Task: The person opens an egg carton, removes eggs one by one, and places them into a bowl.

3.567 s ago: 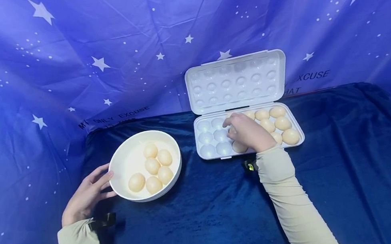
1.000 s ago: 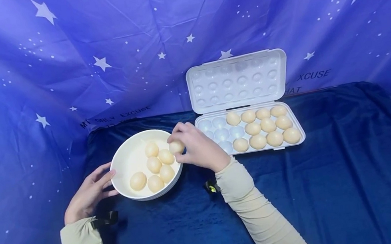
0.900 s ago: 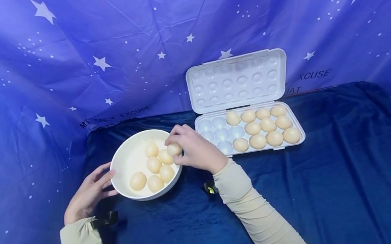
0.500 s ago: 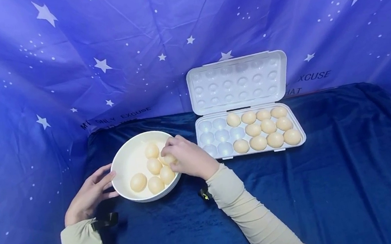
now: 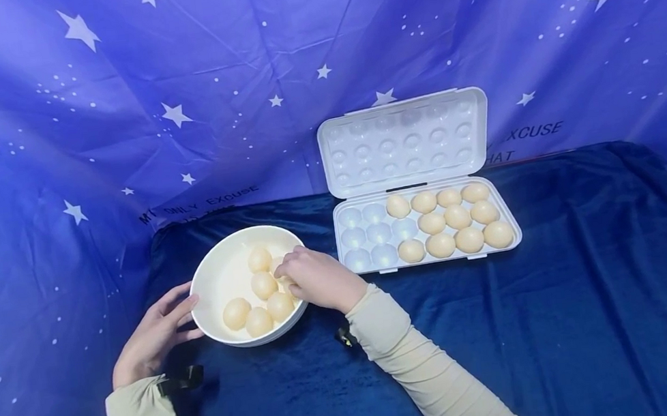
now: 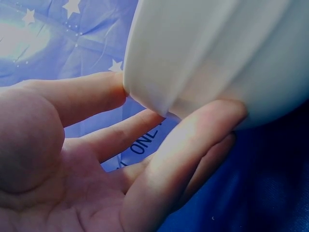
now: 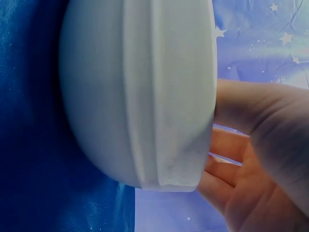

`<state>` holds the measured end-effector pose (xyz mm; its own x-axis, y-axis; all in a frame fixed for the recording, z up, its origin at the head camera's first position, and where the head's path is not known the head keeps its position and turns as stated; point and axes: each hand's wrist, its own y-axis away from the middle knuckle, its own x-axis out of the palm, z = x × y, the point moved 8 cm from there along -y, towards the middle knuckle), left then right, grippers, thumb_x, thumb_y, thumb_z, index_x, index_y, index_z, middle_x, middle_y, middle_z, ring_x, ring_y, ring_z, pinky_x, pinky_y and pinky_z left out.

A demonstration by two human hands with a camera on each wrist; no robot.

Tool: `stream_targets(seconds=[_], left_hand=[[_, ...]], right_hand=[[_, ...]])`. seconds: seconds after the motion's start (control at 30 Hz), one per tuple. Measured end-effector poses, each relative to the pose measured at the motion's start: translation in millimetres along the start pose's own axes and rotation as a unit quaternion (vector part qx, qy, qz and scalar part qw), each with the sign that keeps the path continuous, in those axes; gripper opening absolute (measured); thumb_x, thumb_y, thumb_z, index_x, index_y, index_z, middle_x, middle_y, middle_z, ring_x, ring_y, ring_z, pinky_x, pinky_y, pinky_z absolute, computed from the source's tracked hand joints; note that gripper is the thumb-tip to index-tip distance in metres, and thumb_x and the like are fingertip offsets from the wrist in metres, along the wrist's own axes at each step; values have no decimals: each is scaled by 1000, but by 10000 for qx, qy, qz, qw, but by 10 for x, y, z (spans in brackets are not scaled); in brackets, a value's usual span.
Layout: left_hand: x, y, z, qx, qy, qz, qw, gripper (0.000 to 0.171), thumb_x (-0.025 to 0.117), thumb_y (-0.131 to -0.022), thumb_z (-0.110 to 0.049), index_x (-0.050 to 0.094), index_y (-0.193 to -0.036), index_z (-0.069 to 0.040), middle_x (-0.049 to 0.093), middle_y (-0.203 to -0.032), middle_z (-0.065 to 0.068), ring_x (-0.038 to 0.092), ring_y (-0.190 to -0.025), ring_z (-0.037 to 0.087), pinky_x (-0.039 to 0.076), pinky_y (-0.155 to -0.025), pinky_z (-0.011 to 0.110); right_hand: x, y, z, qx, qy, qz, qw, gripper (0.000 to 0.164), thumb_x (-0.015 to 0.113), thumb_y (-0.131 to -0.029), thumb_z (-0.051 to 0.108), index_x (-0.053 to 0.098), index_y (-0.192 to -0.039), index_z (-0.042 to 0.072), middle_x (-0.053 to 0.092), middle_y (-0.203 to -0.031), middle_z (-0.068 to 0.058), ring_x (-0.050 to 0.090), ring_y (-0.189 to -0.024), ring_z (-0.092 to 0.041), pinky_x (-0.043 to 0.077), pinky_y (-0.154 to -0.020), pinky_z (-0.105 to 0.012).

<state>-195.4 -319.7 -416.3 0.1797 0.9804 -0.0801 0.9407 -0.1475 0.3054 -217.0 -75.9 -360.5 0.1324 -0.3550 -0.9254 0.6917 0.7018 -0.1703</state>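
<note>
A white bowl (image 5: 213, 324) stands on the left with several pale eggs (image 5: 237, 314) in it. My left hand (image 5: 153, 335) grips the bowl's left side; in the left wrist view the thumb is at the rim and the fingers lie against the outer wall. My right hand (image 5: 319, 278) reaches over the bowl's right rim, its fingers bent around an egg (image 5: 290, 287) low among the others, mostly covered by the hand. In the right wrist view the bowl wall hides the fingertips. A white plastic egg box (image 5: 371, 269) lies to the right, its lid (image 5: 405, 141) raised.
Several eggs (image 5: 457, 216) sit in the box's right and middle cups, while the cups (image 5: 379, 233) at its left are bare. Dark blue cloth (image 5: 577, 290) covers the table. A star-patterned blue curtain (image 5: 266, 51) hangs behind.
My right hand has carried an egg from the box leftward and down into the bowl, where the lower eggs have shifted slightly left. The left hand stays at the bowl's side.
</note>
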Motion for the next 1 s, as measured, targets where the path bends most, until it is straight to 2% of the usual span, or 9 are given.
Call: stream_targets(seconds=[0.2,0.5,0.67,0.83,1.0], left_hand=[[3,-22,14,-18,-59,-33,10000,32,52,-105,-23,46,-136,-19,67,-104,-16,67,-94,4,60,-77,31],[3,-4,3,28,-11,-14,10000,23,52,-105,-22,50,-127,-26,68,-104,-15,68,-94,4,60,-77,31],[7,-6,10,28,23,12,10000,26,52,-105,-22,50,-130,-23,67,-104,-14,68,-94,4,60,-77,32],[-1,-4,9,73,-52,4,10000,21,52,-105,-22,51,-126,-27,68,-104,-15,68,-94,4,60,-77,31],[0,-4,3,90,-78,66,9999,22,51,-105,-22,50,-127,-27,67,-105,-15,68,-95,4,60,-77,31]], right_hand=[[8,-6,-12,-64,-59,75,9999,20,63,-85,1,75,-98,10,65,-86,-1,55,-85,-18,49,-76,-31],[-37,-25,33,-83,17,93,9999,17,64,-87,-1,74,-96,10,62,-85,1,56,-82,-19,49,-72,-31],[-122,-52,4,-113,-36,88,9999,20,64,-89,-2,74,-102,9,69,-98,-3,65,-91,-18,54,-81,-32],[-257,-46,-51,-304,-193,-19,9993,23,62,-89,-7,73,-106,5,71,-105,-10,67,-101,-24,53,-92,-34],[-383,16,-167,-363,-76,-376,9986,21,61,-90,-5,73,-103,6,70,-100,-8,65,-95,-24,53,-86,-35]])
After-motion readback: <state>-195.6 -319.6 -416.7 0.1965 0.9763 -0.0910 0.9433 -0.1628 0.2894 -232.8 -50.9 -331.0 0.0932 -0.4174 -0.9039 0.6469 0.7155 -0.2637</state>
